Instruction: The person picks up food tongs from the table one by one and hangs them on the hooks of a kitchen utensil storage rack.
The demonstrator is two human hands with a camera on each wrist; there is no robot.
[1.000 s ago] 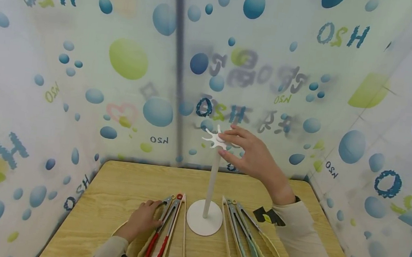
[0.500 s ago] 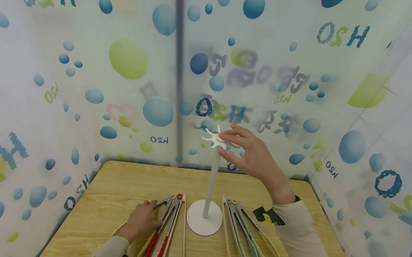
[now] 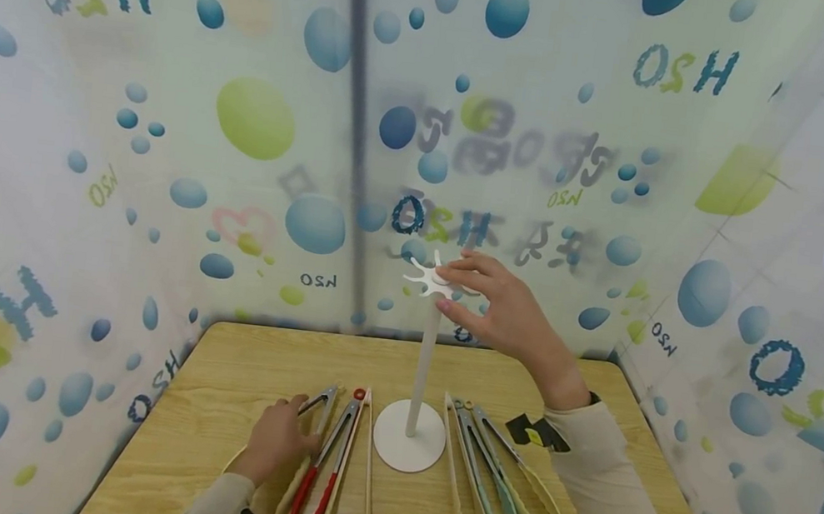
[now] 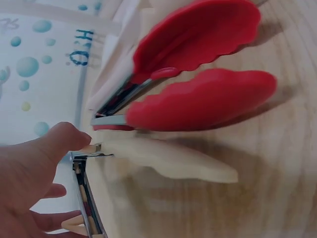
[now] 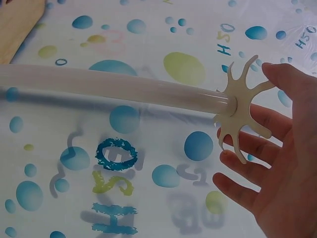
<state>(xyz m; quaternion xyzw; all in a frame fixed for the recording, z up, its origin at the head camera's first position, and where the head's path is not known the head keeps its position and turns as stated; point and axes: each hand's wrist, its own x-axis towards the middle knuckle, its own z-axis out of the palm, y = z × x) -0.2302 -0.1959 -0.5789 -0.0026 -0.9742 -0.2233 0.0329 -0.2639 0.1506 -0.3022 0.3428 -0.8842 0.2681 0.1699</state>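
Note:
A white stand with a pronged hook top [image 3: 430,279] rises from a round base [image 3: 408,458] mid-table. My right hand [image 3: 501,304] holds this top, index finger over it and thumb at a prong; in the right wrist view, the fingers [image 5: 247,191] reach behind the prongs. On the left, my left hand [image 3: 278,440] grips metal tongs with cream tips [image 4: 190,161] near their upper arms. The hand hides part of these tongs, and their arms are spread. Just right of them lie red-tipped tongs [image 3: 332,458], apart from the hand.
Right of the base lie several more tongs, including a pair with teal tips [image 3: 504,489] and one with pale yellow tips [image 3: 541,493]. Slim beige tongs [image 3: 367,470] lie left of the base. Curtains [image 3: 253,115] with bubble prints surround the wooden table [image 3: 281,352].
My left hand has shifted slightly left with the cream-tipped tongs, widening the gap to the red-tipped tongs. The right hand and the stand stay where they were.

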